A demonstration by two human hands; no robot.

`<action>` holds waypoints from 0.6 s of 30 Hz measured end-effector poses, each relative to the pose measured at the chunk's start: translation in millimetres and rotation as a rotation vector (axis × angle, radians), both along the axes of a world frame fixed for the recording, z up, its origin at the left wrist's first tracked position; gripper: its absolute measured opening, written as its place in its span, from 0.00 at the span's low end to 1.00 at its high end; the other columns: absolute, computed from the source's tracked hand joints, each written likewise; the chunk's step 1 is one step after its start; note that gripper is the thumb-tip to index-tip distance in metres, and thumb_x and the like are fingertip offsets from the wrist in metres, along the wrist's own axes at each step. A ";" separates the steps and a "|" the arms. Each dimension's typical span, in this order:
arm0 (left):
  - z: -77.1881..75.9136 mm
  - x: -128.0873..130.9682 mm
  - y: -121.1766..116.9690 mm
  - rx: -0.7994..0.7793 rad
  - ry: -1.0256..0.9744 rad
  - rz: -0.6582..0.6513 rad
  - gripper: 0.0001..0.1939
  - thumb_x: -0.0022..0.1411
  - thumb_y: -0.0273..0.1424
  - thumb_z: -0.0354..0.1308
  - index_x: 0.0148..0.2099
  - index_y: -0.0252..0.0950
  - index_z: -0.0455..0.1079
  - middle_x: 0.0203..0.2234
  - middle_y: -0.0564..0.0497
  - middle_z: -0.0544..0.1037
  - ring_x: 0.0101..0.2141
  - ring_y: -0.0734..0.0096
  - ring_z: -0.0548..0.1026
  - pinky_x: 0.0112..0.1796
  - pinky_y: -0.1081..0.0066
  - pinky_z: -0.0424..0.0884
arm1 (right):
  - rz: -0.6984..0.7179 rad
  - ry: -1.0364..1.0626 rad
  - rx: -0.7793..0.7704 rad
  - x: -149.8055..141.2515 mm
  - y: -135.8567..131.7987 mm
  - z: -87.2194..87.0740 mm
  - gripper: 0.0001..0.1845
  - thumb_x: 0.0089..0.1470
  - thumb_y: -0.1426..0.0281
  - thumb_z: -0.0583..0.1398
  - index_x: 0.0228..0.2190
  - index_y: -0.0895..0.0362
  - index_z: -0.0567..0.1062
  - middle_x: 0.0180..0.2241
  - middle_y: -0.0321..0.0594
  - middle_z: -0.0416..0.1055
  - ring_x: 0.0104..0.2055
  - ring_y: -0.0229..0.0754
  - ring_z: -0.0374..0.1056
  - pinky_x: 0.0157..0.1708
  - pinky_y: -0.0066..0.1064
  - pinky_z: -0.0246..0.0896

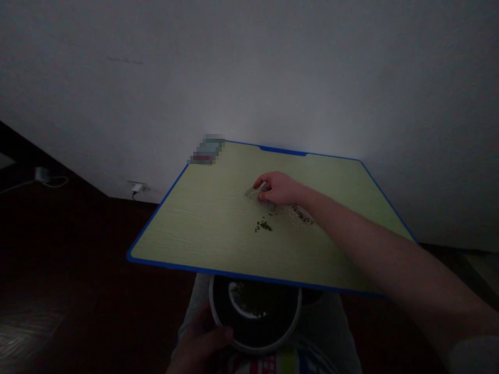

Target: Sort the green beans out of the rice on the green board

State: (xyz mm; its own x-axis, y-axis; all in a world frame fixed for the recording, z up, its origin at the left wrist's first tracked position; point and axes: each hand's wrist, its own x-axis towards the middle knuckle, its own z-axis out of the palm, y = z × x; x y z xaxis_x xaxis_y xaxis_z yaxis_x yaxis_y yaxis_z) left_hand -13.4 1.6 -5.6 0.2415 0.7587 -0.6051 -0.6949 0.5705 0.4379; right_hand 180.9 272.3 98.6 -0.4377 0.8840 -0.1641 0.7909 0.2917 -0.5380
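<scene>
Across the middle of a blue-edged, pale wood-grain table (202, 218), over a lap that holds a dark, pale-rimmed bowl (268, 349) below its near edge, a person's left hand (202, 340) clamps a thumb over the bowl's rim, the other fingers lost in shadow, while the right hand (281, 188) pinches a clear dish (252, 196) between thumb and curled fingers near the table's center. Thin-walled, colorless and faintly glinting, the dish looks light, fairly stiff and slick, best taken by its rim. Also near the table's center lie a pale, dark-flecked heap (300, 214) and a smaller scatter of greenish grains (266, 225).
</scene>
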 end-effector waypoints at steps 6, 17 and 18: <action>-2.0 -2.4 -0.6 0.013 0.024 -0.019 0.46 0.41 0.21 0.70 0.62 0.38 0.60 0.46 0.37 0.81 0.46 0.43 0.78 0.47 0.55 0.73 | -0.015 0.033 0.021 7.7 -1.0 0.8 0.18 0.47 0.74 0.63 0.43 0.57 0.75 0.29 0.39 0.78 0.30 0.40 0.72 0.34 0.30 0.64; -5.5 1.4 0.7 0.047 -0.016 0.015 0.48 0.38 0.21 0.71 0.63 0.39 0.60 0.44 0.40 0.83 0.47 0.44 0.78 0.48 0.56 0.73 | -0.038 0.023 0.008 19.1 2.0 -5.1 0.18 0.47 0.75 0.63 0.43 0.57 0.75 0.28 0.38 0.77 0.29 0.39 0.72 0.32 0.29 0.64; -5.7 1.1 0.7 0.042 -0.011 0.008 0.47 0.38 0.21 0.71 0.62 0.39 0.61 0.44 0.39 0.83 0.46 0.45 0.78 0.48 0.56 0.73 | -0.035 0.024 0.008 18.7 1.8 -5.1 0.18 0.47 0.75 0.63 0.43 0.57 0.75 0.28 0.38 0.77 0.29 0.39 0.72 0.32 0.29 0.64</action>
